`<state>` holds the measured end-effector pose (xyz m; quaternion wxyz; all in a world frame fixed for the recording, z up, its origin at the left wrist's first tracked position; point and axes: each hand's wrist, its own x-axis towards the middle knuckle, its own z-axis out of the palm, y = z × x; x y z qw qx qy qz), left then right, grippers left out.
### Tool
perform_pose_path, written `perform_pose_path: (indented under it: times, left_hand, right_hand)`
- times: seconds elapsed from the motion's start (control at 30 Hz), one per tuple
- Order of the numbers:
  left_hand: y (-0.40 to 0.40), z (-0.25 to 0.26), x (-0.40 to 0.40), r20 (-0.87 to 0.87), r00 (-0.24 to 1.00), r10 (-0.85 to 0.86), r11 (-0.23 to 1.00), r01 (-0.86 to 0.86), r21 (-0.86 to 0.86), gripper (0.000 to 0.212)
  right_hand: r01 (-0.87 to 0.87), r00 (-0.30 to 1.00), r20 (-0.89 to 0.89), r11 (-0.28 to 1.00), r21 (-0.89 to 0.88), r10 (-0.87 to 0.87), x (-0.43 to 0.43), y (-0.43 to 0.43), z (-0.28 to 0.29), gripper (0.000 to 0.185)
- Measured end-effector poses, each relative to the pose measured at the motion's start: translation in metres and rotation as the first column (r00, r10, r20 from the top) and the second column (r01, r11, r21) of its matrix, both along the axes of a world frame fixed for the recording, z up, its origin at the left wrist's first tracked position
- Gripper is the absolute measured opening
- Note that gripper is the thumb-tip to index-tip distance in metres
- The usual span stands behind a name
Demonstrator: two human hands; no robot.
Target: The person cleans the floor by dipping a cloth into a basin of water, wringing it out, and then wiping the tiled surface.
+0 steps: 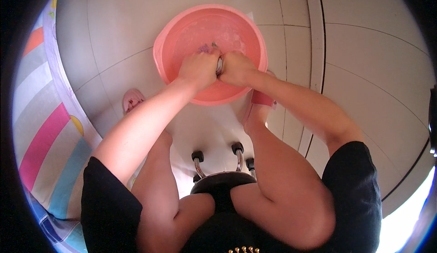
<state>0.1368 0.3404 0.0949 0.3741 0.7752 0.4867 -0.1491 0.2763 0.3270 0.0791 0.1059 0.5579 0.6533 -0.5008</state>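
A round pink plastic basin (213, 97) stands on the floor in front of me. Over it my left hand (199, 68) and my right hand (239, 68) are closed in fists, pressed close together. Both grip a small bunched cloth (219, 65); a pale part of it shows in the gap between them. Purple and greenish patches show just beyond my left knuckles. Most of the cloth is hidden by my fingers. Whitish suds or water marks (235, 41) lie inside the basin near its far right wall.
My feet, in pink slippers (133, 99), flank the basin's near side. Beneath me is a stool with chrome legs and black feet (237, 147). Striped bedding or fabric (44, 143) hangs at the left. Pale floor tiles (116, 24) surround the basin, with a dark-lined strip (317, 48) at the right.
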Motion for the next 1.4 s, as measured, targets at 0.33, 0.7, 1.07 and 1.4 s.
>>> perform_pose_path:
  times: [0.33,0.7,1.07,1.4]
  left_hand:
    - [-0.003,0.030,-0.047,0.314,0.841,0.441,0.863,-0.301,-0.405,0.071]
    - [-0.015,0.060,-0.055,0.277,0.340,0.899,0.366,-0.236,-0.900,0.051]
    - [0.000,0.123,-0.075,0.306,-0.105,0.946,0.310,0.027,-0.950,0.036]
    - [-0.051,0.290,-0.101,0.694,0.262,0.670,0.738,-0.333,-0.587,0.060]
  right_hand:
    - [0.401,0.611,-0.606,0.859,-0.319,-0.510,0.023,-0.010,0.056,0.036]
    - [0.331,0.421,-0.733,0.843,-0.424,-0.534,0.046,-0.002,0.086,0.049]
    - [0.141,0.849,-0.522,0.988,0.069,-0.085,0.016,-0.019,0.167,0.038]
    - [0.629,0.422,-0.883,0.768,0.121,-0.207,0.028,-0.030,0.318,0.025]
